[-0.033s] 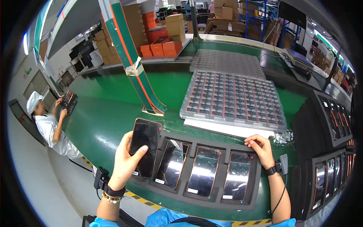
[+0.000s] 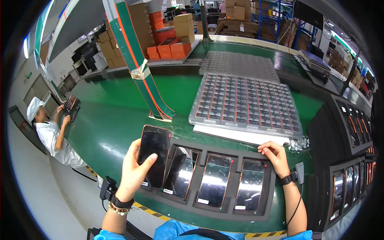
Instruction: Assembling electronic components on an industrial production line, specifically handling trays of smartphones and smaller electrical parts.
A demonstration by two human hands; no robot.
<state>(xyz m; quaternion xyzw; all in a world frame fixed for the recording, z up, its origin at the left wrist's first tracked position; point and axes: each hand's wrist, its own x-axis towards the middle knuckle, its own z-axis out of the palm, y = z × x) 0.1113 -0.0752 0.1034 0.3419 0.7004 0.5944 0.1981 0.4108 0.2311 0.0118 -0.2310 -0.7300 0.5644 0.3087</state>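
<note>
Left hand [image 2: 134, 172] grip clasps phone [image 2: 154, 154], upright, long axis pointing away; right hand [image 2: 275, 157] loose on tray [image 2: 276, 192].

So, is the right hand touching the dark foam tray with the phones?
Touching. In the head view, the right hand rests its fingers on the top right edge of the dark foam tray; no gap shows. The left hand holds a phone.

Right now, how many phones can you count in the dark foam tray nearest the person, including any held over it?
4: one in the left hand, the held phone, over the foam tray's left end; three lying in slots. None seems hidden.
</note>
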